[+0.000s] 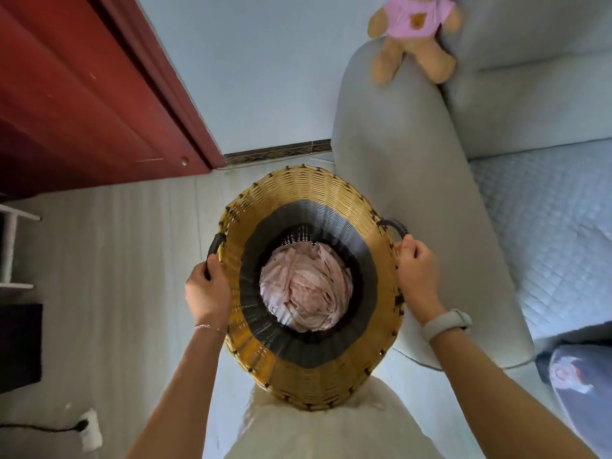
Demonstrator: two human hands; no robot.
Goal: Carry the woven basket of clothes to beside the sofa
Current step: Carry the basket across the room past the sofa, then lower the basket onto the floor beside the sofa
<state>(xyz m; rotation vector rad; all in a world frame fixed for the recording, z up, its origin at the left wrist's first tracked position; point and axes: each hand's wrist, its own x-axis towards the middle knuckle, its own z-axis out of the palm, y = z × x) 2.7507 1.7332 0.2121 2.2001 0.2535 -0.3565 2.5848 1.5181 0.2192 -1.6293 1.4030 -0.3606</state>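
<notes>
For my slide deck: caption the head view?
Both hands, left hand and right hand, hold the woven basket of clothes beside the sofa.

The tall tan and black woven wicker basket (311, 190) has a ribbed, slightly shiny weave, with crumpled soft pink cloth (306, 286) inside. The grey sofa arm (397, 160) looks like matt, smooth fabric, its pale blue seat cover (556, 226) quilted. The dark red wooden door (82, 104) has a dull sheen, and the brown teddy bear (414, 34) is plush.

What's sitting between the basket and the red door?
Nothing: the head view shows only bare pale floor between the woven basket and the red door.
</notes>
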